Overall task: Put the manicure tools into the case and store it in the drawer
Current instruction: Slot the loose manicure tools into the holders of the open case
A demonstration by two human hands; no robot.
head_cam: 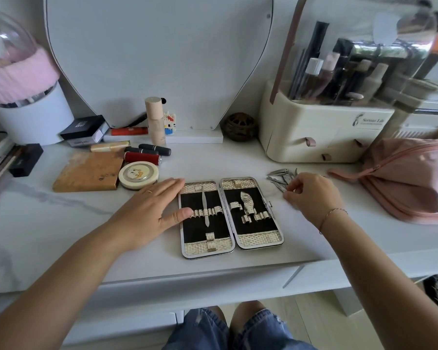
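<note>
The manicure case [259,240] lies open and flat on the white table, black lining with beige straps. One slim metal tool [204,207] sits strapped in its left half. My left hand [152,208] rests flat on the case's left edge, fingers spread, thumb on the lining. A small pile of metal manicure tools [281,176] lies just right of the case. My right hand [311,195] hovers over that pile, fingertips pinched at a thin tool; whether it grips it I cannot tell.
A cream cosmetics organiser [321,132] with small drawers stands behind right, a pink pouch [412,180] at far right. Lipsticks, a round compact [138,175], a brown palette [87,171] and a foundation bottle [155,122] crowd the left. A table drawer front [187,286] is below.
</note>
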